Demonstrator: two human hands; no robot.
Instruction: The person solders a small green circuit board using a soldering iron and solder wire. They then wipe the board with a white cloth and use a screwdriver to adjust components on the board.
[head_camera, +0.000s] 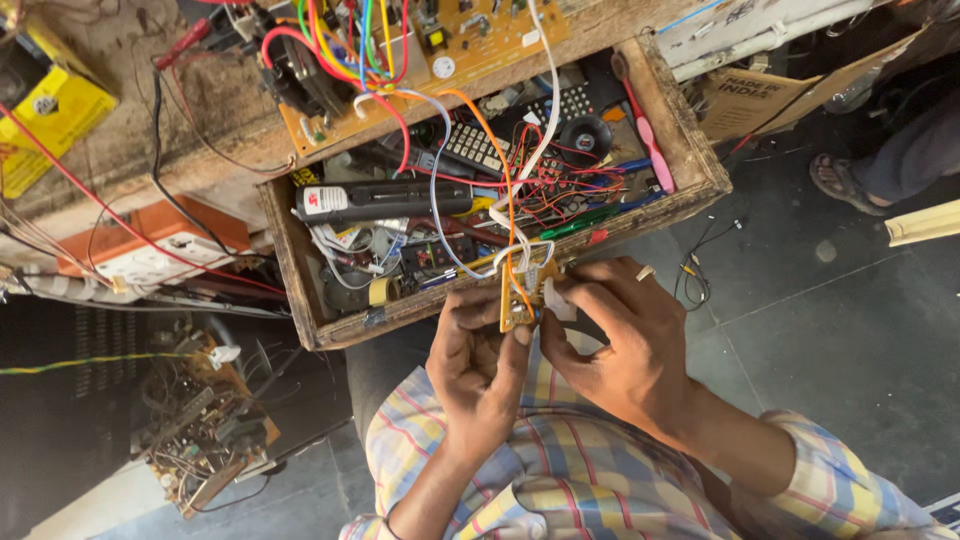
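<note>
Fingers (520, 335) pinch small circuit board (517, 300) over cluttered wooden drawer (690, 165), grey floor (850, 330).

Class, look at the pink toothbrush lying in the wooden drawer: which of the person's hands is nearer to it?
Right. The right hand lies below the pink toothbrush, at the drawer's front edge; the left hand is further left.

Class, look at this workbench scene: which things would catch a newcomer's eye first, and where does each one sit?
At the centre, the left hand and right hand share a grip on a small yellow circuit board trailing orange and white wires. Just above them, an open wooden drawer brims with parts, among them a black torch and a pink toothbrush. At top centre a larger circuit board carries a tangle of coloured wires.
</note>
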